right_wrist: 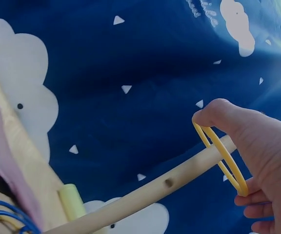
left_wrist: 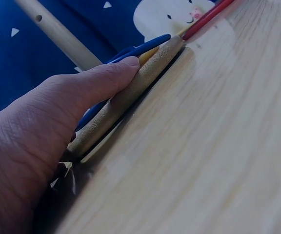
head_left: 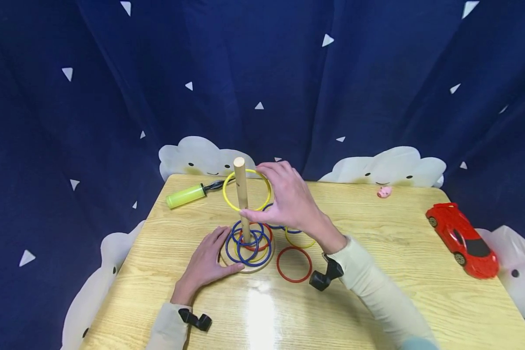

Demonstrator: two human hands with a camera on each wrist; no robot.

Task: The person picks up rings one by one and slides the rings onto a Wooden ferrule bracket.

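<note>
1. My right hand (head_left: 290,199) pinches the yellow ring (head_left: 246,190) between thumb and fingertips, holding it around the upper part of the wooden peg (head_left: 241,194) so the hoop encircles the shaft.
2. My left hand (head_left: 207,260) lies flat, fingers straight, against the edge of the round wooden base (left_wrist: 130,92), steadying it on the tabletop (head_left: 376,291).
3. Blue, red and yellow rings (head_left: 249,243) already lie stacked at the peg's foot; a loose red ring (head_left: 294,264) and another yellow ring (head_left: 298,239) lie just beside the base.
4. Farther off sit a green-handled tool (head_left: 187,195), a tiny pink figure (head_left: 383,191) and a red toy car (head_left: 461,238).
5. I can read no writing or brand anywhere.
</note>
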